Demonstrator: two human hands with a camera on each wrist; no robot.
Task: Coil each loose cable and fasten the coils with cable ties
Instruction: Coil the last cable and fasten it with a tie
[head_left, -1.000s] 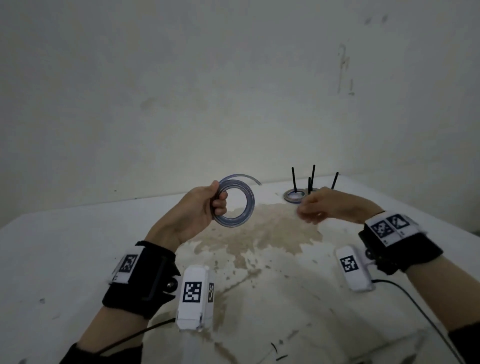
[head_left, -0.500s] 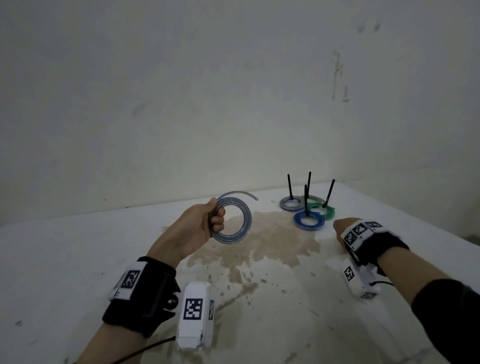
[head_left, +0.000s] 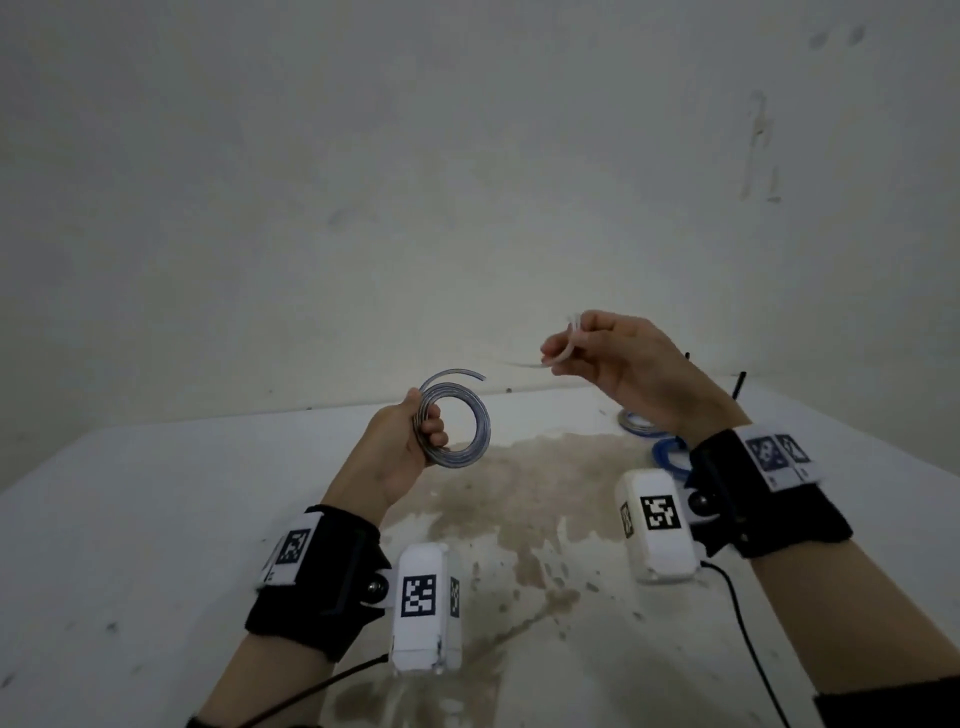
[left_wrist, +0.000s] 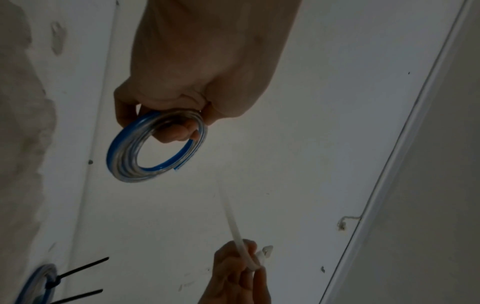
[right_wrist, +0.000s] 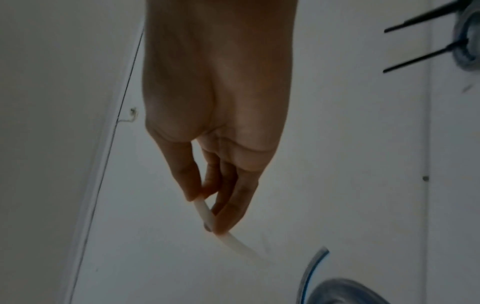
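Above the stained tabletop (head_left: 156, 519), your left hand (head_left: 395, 447) held the coiled cable (head_left: 460, 434) in the air, grip curled around its rim. Your right hand (head_left: 623, 364), raised higher and apart from it, pinched a white cable tie (head_left: 563, 353) between thumb and fingertips (right_wrist: 228, 218).

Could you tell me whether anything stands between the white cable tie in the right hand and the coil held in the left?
Nothing visible does: only open air separates the white cable tie from the coil.
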